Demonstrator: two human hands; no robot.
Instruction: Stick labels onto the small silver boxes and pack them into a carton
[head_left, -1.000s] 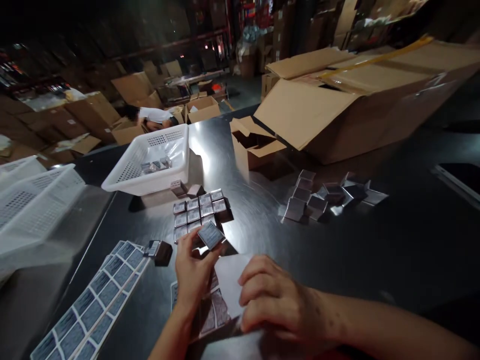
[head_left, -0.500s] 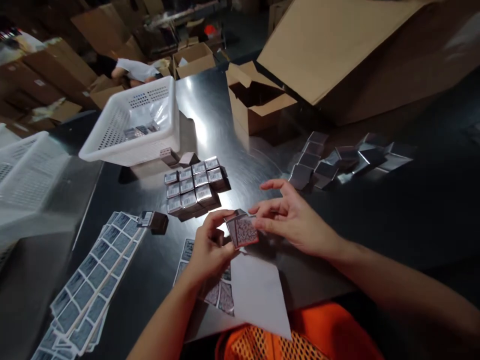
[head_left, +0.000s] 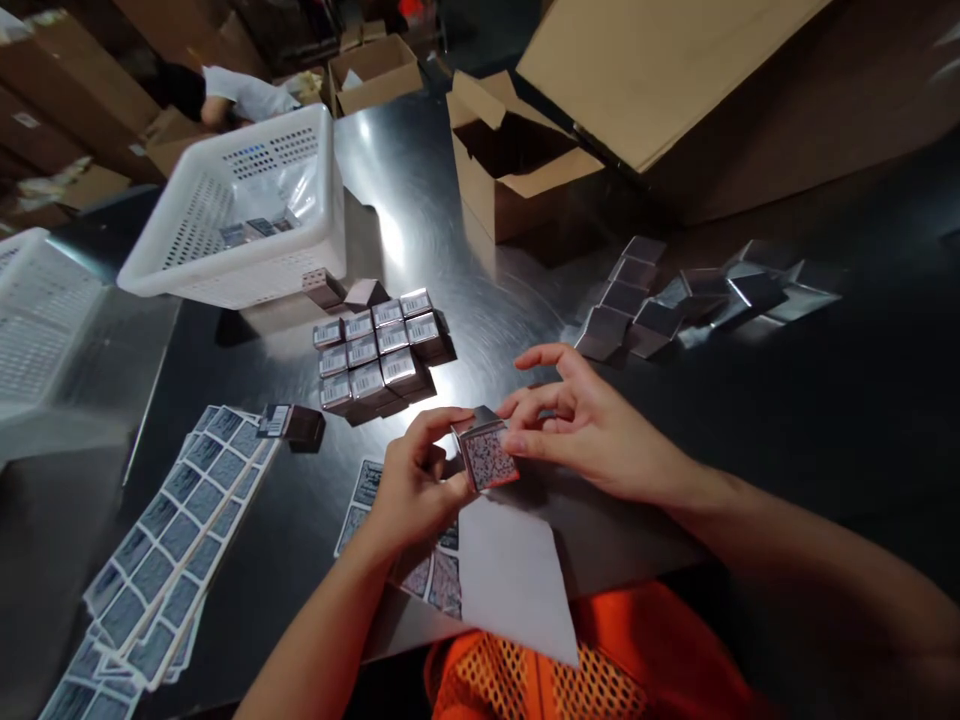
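Small shiny box (head_left: 491,458), speckled in front

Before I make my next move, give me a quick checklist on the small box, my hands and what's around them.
1. Small box held: ok, gripped between the left hand's thumb and fingers.
2. Right hand at the box: ok, thumb at the edge of the patterned face.
3. Patterned label flat all over: cannot tell, the right thumb hides part of its edge.
4. Barcoded boxes grouped: ok, in a block with barcodes up.
5. Label sheets stacked squarely: not ok, they overlap askew.
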